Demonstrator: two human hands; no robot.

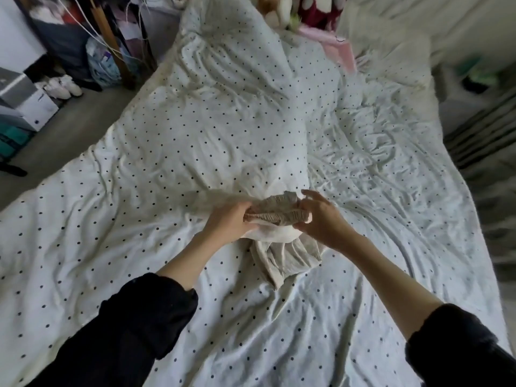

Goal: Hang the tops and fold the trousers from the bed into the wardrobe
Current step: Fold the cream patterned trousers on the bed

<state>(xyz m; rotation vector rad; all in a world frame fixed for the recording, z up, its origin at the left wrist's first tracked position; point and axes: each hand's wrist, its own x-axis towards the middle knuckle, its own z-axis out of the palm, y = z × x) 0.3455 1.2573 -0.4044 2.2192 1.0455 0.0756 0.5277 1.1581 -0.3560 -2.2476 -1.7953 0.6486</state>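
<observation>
Both hands meet over the middle of the bed, on a beige garment, likely trousers, bunched on the dotted cover. The left hand grips the left end of its gathered ribbed band, fingers curled into the cloth. The right hand pinches the band's right end with thumb and lower fingers, its upper fingers spread loose. The rest of the garment lies crumpled just nearer the person than the hands.

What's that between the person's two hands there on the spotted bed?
In the head view, a bunched beige ribbed waistband of a soft beige garment spans the gap; the left hand grips one end, the right hand pinches the other, above the white dotted duvet.
</observation>
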